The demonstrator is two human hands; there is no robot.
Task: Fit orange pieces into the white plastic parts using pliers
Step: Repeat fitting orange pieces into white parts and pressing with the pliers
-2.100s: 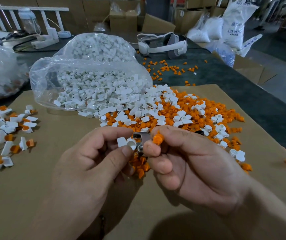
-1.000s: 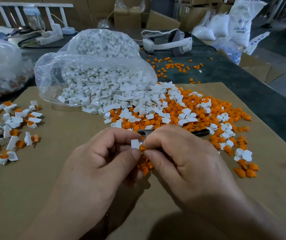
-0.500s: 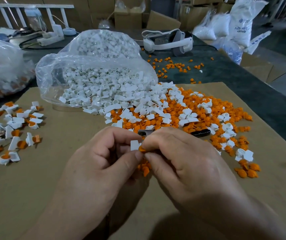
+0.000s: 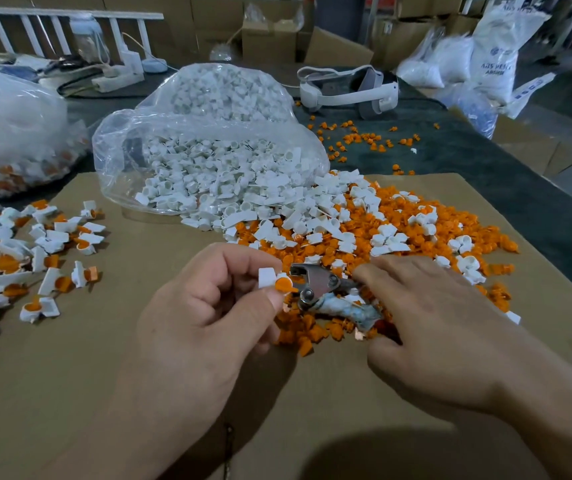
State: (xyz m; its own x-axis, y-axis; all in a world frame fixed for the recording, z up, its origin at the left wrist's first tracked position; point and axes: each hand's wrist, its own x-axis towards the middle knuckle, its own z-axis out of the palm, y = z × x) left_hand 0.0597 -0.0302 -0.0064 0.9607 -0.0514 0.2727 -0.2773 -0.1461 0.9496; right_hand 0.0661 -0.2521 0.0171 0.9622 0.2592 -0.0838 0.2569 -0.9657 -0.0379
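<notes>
Left hand (image 4: 208,317) pinches white part (image 4: 266,277) between thumb and forefinger, orange piece (image 4: 283,284) seated in it. Pliers (image 4: 322,285) lie midway between cardboard (image 4: 121,393) side edges. Right hand (image 4: 433,327) spread over the handles, apparently not gripping.

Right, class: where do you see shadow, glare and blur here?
Head view: a dark shadow lies on the cardboard near the bottom edge; the clear bag shows glare; the sacks at top right are blurred; the white part in the left hand is sharp.
</notes>
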